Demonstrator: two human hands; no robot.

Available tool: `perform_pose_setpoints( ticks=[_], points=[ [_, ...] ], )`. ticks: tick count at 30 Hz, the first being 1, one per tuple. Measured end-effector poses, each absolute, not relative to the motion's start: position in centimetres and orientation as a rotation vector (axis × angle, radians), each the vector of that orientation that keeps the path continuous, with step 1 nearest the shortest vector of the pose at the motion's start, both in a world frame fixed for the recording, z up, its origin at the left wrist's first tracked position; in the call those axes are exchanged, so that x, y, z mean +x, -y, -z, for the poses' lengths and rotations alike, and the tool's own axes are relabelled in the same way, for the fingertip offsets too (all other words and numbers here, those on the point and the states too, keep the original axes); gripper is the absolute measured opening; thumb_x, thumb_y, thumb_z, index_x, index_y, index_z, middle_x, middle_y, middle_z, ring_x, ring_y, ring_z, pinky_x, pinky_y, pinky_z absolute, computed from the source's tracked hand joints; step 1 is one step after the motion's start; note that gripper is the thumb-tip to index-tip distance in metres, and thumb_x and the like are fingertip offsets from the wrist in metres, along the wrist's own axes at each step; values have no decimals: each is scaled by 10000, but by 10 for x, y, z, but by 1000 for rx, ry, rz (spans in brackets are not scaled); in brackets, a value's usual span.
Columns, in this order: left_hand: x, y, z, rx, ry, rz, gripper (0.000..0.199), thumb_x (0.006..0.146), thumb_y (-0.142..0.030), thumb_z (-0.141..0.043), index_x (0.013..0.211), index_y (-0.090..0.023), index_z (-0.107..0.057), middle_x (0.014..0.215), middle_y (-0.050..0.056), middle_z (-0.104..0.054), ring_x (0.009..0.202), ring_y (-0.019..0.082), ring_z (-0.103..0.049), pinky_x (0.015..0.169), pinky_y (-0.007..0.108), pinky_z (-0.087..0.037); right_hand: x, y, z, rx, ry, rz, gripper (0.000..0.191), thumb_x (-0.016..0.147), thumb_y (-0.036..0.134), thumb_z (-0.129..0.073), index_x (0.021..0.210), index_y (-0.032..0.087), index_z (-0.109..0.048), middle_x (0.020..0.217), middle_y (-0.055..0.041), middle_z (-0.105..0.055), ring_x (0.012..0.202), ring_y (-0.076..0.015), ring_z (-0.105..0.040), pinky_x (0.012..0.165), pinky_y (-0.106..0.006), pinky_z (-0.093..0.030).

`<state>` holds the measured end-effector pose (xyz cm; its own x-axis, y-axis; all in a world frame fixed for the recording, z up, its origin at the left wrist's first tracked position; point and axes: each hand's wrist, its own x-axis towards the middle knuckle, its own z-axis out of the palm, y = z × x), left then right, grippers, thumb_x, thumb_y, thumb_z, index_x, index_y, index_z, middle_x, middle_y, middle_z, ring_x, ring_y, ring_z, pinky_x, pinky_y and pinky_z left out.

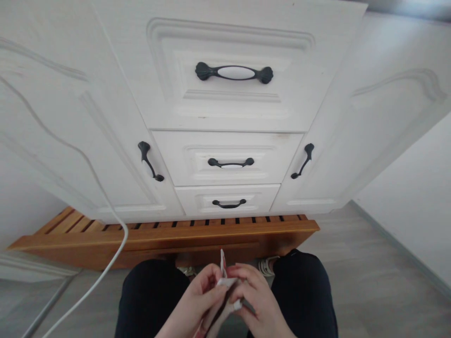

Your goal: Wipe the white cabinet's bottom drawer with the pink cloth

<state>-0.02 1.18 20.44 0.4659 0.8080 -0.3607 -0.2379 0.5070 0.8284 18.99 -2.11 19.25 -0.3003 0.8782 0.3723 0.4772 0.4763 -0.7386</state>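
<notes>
Low in the view, between the knees, the left hand [202, 293] and the right hand [255, 295] meet over a small white packet [227, 284]. Both are curled closed on it: the left hand's fingers pinch its near edge from the left, the right hand's fingers fold over it from the right, and a thin white-and-red flap of the packet stands up just above the fingertips. What the packet is cannot be told. Dark trousers [306, 291] cover both legs to either side of the hands, and a bit of a shoe [266, 265] shows beyond the right knee. Straight ahead stands a white cabinet [63, 117] with three stacked drawers in the middle, the top drawer [229, 103] largest, each with a dark handle [234, 72], and a door on each side with its own dark pull. A wooden slatted rack [158, 234] lies on the floor at the cabinet's foot, between the knees and the drawers. A white cable [105, 267] hangs down across the left door and the rack to the bottom edge. The floor [369, 281] is grey, with a white wall at right.
</notes>
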Motion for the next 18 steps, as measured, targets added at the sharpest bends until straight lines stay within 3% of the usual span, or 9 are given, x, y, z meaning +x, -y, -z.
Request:
perform_pose_setpoints(
  ticks=[3, 7, 12, 16, 18],
  points=[
    [-6, -16, -208, 1051, -973, -711, 368, 744, -422, -757, 744, -215, -452, 700, -79, -458, 657, 86, -408, 605, 202, -352, 186, 21, -189, -1098, 1962, -635, 73, 928, 316, -559, 930, 273, -619, 984, -23, -658, 1102, -225, -577, 945, -375, -473],
    [-13, -19, -209, 1306, -1137, -706, 249, 786, -369, -691, 747, -224, -492, 687, -72, -462, 637, 106, -423, 579, 221, -340, 184, 23, -188, -1119, 2014, -658, 39, 915, 236, -556, 942, 252, -580, 983, -24, -650, 943, -186, -619, 825, -317, -498],
    [-21, -24, -211, 1495, -1258, -660, 96, 783, -289, -643, 846, -222, -617, 768, -28, -533, 739, 158, -505, 674, 262, -374, 196, 27, -198, -1225, 1855, -569, 64, 941, 243, -520, 921, 249, -581, 1159, -64, -657, 1139, -222, -597, 942, -328, -487],
    [-20, -30, -213, 1565, -1291, -737, 29, 721, -221, -611, 744, -219, -594, 766, -14, -532, 746, 173, -504, 700, 284, -381, 194, 31, -202, -1059, 2009, -647, 110, 957, 322, -529, 902, 268, -608, 792, 19, -704, 700, -123, -651, 622, -205, -475],
    [-16, -30, -213, 1566, -1270, -746, 56, 701, -179, -583, 736, -223, -577, 759, -21, -522, 737, 165, -495, 694, 279, -382, 186, 32, -201, -978, 2137, -539, 144, 938, 355, -570, 847, 271, -642, 726, 34, -698, 624, -111, -620, 551, -207, -425]
  ],
)
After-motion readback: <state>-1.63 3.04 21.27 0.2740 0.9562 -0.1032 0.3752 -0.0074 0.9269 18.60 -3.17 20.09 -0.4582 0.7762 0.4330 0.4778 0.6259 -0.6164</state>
